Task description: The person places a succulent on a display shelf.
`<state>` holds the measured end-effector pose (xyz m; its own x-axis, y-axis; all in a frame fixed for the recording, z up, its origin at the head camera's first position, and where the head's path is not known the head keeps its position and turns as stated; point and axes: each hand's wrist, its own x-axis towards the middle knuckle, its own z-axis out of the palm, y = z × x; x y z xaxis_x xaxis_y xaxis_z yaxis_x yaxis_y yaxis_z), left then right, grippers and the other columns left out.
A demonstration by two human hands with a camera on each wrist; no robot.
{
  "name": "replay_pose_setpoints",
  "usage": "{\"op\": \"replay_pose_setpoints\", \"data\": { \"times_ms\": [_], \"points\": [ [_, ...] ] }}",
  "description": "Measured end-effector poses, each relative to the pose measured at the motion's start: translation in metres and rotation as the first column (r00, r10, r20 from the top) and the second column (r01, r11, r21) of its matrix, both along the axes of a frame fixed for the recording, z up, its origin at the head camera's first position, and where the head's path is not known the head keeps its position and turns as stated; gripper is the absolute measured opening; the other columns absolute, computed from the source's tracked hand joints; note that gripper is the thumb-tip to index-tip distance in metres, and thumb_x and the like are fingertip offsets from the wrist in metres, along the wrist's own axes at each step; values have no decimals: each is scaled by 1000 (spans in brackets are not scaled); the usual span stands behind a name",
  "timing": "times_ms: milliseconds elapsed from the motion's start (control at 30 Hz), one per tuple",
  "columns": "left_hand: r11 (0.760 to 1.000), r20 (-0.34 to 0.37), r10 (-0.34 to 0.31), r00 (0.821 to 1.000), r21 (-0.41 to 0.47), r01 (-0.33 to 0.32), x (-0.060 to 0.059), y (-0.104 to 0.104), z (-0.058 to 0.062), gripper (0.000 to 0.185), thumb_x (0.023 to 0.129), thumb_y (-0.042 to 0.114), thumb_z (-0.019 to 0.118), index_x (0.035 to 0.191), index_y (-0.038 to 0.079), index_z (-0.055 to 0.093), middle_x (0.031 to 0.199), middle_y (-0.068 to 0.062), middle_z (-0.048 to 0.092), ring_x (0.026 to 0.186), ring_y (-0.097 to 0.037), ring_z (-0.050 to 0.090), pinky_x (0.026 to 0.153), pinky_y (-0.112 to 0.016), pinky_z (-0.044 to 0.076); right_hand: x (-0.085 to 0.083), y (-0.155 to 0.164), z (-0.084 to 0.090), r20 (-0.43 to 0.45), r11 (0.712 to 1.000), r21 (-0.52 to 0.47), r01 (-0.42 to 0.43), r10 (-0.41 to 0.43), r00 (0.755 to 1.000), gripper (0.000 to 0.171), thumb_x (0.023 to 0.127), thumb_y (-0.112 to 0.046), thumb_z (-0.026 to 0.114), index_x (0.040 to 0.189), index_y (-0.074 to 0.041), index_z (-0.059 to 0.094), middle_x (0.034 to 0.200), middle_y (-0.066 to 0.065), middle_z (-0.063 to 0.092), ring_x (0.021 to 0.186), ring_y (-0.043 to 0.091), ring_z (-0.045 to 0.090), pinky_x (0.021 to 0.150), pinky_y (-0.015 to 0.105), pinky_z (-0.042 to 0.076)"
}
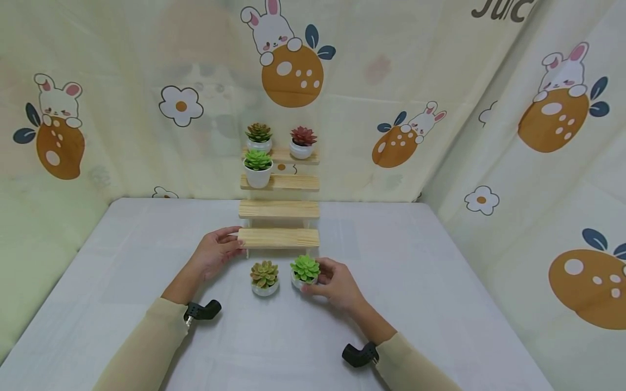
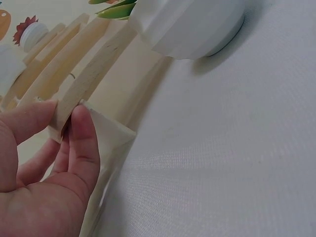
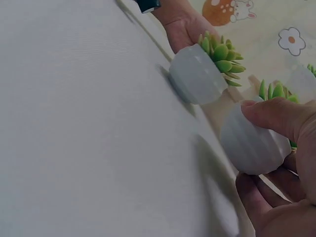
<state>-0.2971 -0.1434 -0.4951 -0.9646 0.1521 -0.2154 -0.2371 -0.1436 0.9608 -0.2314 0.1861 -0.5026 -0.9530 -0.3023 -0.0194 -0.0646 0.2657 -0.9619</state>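
Observation:
A four-step wooden stand [image 1: 279, 209] sits at the back of the white table [image 1: 122, 271]. My left hand [image 1: 215, 253] pinches the left end of its lowest step [image 1: 279, 238] [image 2: 94, 79], thumb and fingers around the board. My right hand [image 1: 332, 282] grips a small white pot with a bright green succulent [image 1: 305, 270] [image 3: 252, 140] on the table in front of the stand. Beside it stands a pot with a brownish-green succulent [image 1: 264, 277] [image 3: 200, 71], untouched.
Three potted succulents stand on the upper steps: a green one [image 1: 257, 167], a brown-green one [image 1: 258, 136] and a red one [image 1: 302, 141]. Patterned cloth walls [image 1: 489, 136] close in the table at the back and on both sides.

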Motion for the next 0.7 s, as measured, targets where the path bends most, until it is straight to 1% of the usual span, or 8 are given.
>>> {"op": "replay_pose_setpoints", "data": {
  "times_ms": [133,267,367,567,700],
  "points": [
    [1000,1,-1,1000,1,1,0,0,1,58,99,-1,63,153,-3,41,110,-4,64,92,-11,69,86,-24,63,-4,-2,10,-24,1000,-12,12,-12,1000,64,76,-6,90,134,-3,63,129,17,68,115,24,70,94,22,60],
    [1000,1,-3,1000,4,3,0,0,2,58,99,-1,63,153,-3,41,110,-4,65,92,-11,69,86,-24,63,-11,-3,23,-56,999,-53,2,-5,998,64,78,-6,88,136,-5,62,133,16,67,115,23,70,93,23,61],
    [1000,-2,-6,1000,8,6,1,0,1,58,99,-1,62,153,-3,40,109,-4,65,92,-11,69,87,-24,63,-18,-5,32,-80,998,-64,13,-18,997,63,79,-8,88,136,-5,62,134,15,66,117,22,69,94,23,60],
    [1000,-13,-15,1000,20,15,0,0,1,58,99,-3,61,153,-4,39,108,-3,65,92,-11,69,87,-24,63,-36,-7,51,-123,997,-47,55,-61,990,62,79,-12,89,135,-7,63,135,12,67,121,22,67,97,22,59],
    [1000,-7,-12,1000,15,12,0,0,0,58,99,-3,61,153,-4,40,108,-3,65,92,-11,69,86,-24,63,-49,-10,64,-141,995,-71,65,-74,987,61,79,-10,89,134,-6,63,134,13,67,121,24,67,96,22,59]
  ]
}}
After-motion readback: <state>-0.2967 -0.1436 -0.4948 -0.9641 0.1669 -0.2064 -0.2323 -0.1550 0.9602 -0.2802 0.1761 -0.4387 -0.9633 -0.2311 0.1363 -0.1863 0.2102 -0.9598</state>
